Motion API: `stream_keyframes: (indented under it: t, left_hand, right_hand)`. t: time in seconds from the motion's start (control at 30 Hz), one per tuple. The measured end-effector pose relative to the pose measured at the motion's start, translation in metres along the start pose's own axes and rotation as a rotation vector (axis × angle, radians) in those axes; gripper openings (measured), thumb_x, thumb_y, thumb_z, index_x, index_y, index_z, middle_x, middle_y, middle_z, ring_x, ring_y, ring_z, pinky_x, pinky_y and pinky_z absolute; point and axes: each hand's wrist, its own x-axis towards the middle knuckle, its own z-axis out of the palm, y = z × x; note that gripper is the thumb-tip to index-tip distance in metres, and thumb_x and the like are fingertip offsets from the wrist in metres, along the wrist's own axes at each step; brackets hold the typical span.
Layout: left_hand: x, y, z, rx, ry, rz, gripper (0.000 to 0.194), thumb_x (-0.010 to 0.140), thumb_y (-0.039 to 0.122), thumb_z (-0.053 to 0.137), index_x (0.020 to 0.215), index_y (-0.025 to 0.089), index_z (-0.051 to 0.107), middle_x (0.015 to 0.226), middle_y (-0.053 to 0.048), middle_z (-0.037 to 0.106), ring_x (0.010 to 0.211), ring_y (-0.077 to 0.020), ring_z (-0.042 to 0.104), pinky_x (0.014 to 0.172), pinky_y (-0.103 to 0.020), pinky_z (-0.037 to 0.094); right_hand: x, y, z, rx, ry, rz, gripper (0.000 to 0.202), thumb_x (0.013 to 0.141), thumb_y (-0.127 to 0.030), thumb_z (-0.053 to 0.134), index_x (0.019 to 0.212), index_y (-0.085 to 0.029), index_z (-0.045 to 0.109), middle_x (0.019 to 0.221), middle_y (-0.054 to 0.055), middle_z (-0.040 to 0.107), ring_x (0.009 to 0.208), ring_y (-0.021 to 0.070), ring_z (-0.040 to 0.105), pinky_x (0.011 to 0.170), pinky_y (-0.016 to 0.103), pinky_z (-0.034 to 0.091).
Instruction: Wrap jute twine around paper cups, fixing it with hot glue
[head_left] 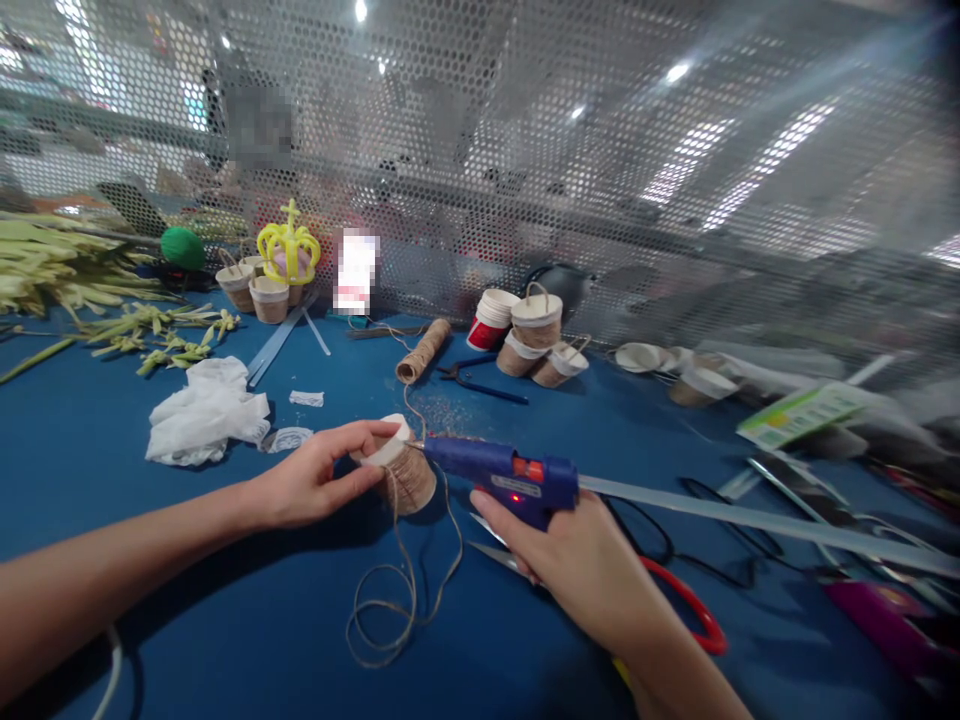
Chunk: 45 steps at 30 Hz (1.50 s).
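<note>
The person seems to be in the midst of gluing twine (412,597) around a small cup (411,480): the left hand (315,475) is steadying the cup while the right hand (581,560) is pointing a glue gun (487,465) at its rim. The next move is probably calling for a steady grip, bare fingertips staying clear of the hot nozzle, and the loose twine being pressed onto the glue.

The cup is tilting its mouth toward the left hand, whose fingers are pinching it by the rim, thumb on the near side. The right fingers are wrapping the gun's handle, to the right of the cup; whether they are squeezing the trigger, or the nozzle is actually touching the rim, is hard to tell here.

Twine is looping on the table (247,640) nearer the person than the cup, its roll (424,350) is lying beyond the cup, and scissors (686,590) are resting to the cup's right, below the gun.
</note>
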Motion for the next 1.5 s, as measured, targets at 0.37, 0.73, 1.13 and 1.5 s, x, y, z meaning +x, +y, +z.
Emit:
stream_keyframes:
  t: [0.37, 0.73, 1.13, 1.5]
  left_hand:
    - [0.002, 0.002, 0.001, 0.002, 0.001, 0.023, 0.011, 0.085, 0.023, 0.042, 0.077, 0.017, 0.047, 0.127, -0.011, 0.048, 0.121, -0.0211, 0.039, 0.096, -0.036, 0.034]
    - [0.002, 0.003, 0.000, -0.002, 0.008, 0.018, 0.013, 0.084, 0.022, 0.043, 0.072, 0.017, 0.043, 0.125, -0.013, 0.049, 0.121, -0.0213, 0.040, 0.094, -0.036, 0.036]
    - [0.001, 0.001, -0.001, 0.018, -0.004, 0.037, 0.013, 0.083, 0.020, 0.045, 0.071, 0.017, 0.042, 0.125, -0.012, 0.048, 0.113, -0.0191, 0.046, 0.093, -0.033, 0.037]
    - [0.001, 0.001, 0.000, 0.024, -0.002, 0.047, 0.011, 0.083, 0.019, 0.045, 0.072, 0.017, 0.043, 0.125, -0.012, 0.048, 0.116, -0.0193, 0.044, 0.095, -0.034, 0.036]
  right_hand:
    - [-0.005, 0.009, 0.007, -0.303, 0.055, -0.340, 0.020, 0.074, -0.030, 0.049, 0.075, -0.022, 0.067, 0.068, 0.003, 0.069, 0.063, 0.0202, 0.065, 0.060, 0.030, 0.052]
    - [0.001, 0.019, -0.004, -0.359, 0.062, -0.360, 0.019, 0.069, -0.026, 0.053, 0.079, -0.023, 0.068, 0.054, 0.003, 0.064, 0.061, 0.0248, 0.063, 0.059, 0.036, 0.049]
    - [0.011, 0.010, -0.008, -0.203, 0.039, -0.249, 0.018, 0.066, -0.030, 0.054, 0.074, -0.022, 0.068, 0.030, -0.005, 0.039, 0.042, 0.0193, 0.053, 0.054, 0.031, 0.044]
    - [0.008, 0.001, -0.007, -0.105, 0.038, -0.128, 0.022, 0.072, -0.033, 0.049, 0.067, -0.019, 0.064, 0.036, -0.004, 0.046, 0.038, 0.0148, 0.049, 0.044, 0.027, 0.042]
